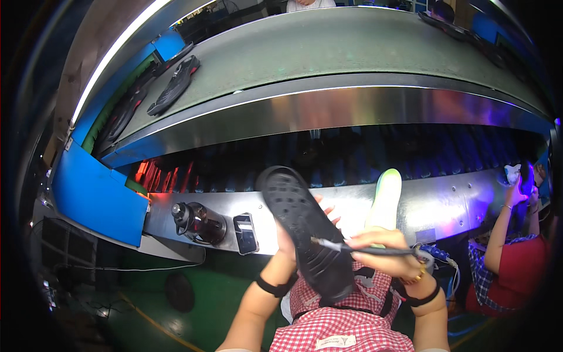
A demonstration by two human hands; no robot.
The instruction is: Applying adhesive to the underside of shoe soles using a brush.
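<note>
My left hand [285, 242] is closed around a black shoe sole [314, 252], tilted upright in front of my apron. Its fingertips show past the sole's right edge. The face toward me has small recesses at the top and curved ridges lower down. In my right hand [384, 249] is a brush [334, 245] with a dark handle, gripped between thumb and fingers. The pale brush tip is at the middle of the sole and seems to touch it. Beyond my right hand, a pale yellow-green shoe sole [387, 196] lies on the metal ledge, partly hidden by the hand.
On the metal ledge [446, 205] stand a dark jug-like container [199, 223] and a phone [246, 233]. Black soles [176, 85] lie on the green conveyor belt [305, 50] behind. Slats glow red and blue beneath it. A co-worker [510, 264] handles something at the right.
</note>
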